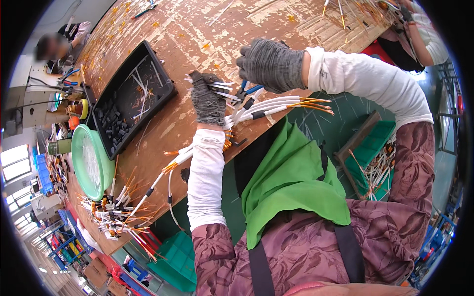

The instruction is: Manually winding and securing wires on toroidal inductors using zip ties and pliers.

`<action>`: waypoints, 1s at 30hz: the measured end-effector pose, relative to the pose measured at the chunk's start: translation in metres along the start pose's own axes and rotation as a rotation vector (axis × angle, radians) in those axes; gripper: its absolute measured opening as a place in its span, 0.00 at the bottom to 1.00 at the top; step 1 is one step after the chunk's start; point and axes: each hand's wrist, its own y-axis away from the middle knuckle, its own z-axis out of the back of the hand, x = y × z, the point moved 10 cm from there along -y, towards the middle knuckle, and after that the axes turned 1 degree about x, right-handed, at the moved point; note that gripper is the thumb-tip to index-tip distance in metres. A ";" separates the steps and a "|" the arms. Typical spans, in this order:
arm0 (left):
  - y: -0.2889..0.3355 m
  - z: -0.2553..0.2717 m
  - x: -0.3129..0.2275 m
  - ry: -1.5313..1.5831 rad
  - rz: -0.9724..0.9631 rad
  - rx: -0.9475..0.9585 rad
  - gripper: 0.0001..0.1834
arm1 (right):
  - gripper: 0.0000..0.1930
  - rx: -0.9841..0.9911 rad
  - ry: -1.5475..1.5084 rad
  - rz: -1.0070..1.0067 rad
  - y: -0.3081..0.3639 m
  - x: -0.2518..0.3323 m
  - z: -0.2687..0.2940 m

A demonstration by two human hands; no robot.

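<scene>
My left hand (210,98) wears a grey knit glove and is closed around several thin white sleeves (224,90), whose ends stick out on both sides. To its right, my right hand (271,66) in a matching glove is curled; what its fingers hold, if anything, is hidden. Just below it are the blue handles of a pair of pliers (254,90). A bundle of white-sleeved wires (276,105) with orange ends and black bands lies along the near table edge, passing by my left wrist. More white and orange wires (183,157) stretch out beneath my left forearm.
Left on the worn wooden table (197,29) sits a black tray (170,89) of small black pieces and white strips. Beside it are a green basin (94,163) and a wire pile (118,212). Green crates (175,261) stand below. Other people work at the far left and right.
</scene>
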 end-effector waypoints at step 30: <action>0.152 0.060 -0.286 -1.981 -0.665 -0.045 0.32 | 0.13 -0.729 -0.434 -0.504 0.142 -0.141 -0.013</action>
